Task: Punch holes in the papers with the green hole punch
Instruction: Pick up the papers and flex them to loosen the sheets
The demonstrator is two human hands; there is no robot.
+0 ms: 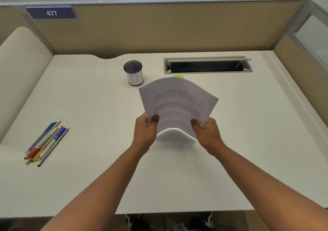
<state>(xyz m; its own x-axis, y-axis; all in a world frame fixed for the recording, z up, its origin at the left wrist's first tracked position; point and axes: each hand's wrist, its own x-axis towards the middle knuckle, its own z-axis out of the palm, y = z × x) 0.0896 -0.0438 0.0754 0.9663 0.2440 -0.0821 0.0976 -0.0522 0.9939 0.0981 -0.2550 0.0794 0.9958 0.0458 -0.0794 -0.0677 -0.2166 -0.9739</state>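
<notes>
Both hands were raised over the middle of the desk (88, 177), each pinching a near corner of the papers (179, 101). The left hand (144, 133) held the near left corner, thumb on top and fingers curled beneath; the right hand (206, 135) held the near right corner likewise. The papers were clear of the desk, bowed upward between the two grips, printed face up with the text reading away from the person. The far edge curled downward and hid most of what lay behind it. Only a sliver of the green punch (178, 76) showed beyond that edge, near the cable tray (207, 65) at the back of the desk; its slot and handle could not be seen. A mesh cup (133, 73) stood just left of the punch, and pens (46, 143) lay well apart by the left edge. The step in hand appeared to be squaring the papers before feeding them in. In my judgement the bow should be eased out and the edges tapped flush first, or the holes will fall uneven through the stack. The edge to be punched should then go fully into the slot, centred, with one hand steadying the papers flat while the other presses.
</notes>
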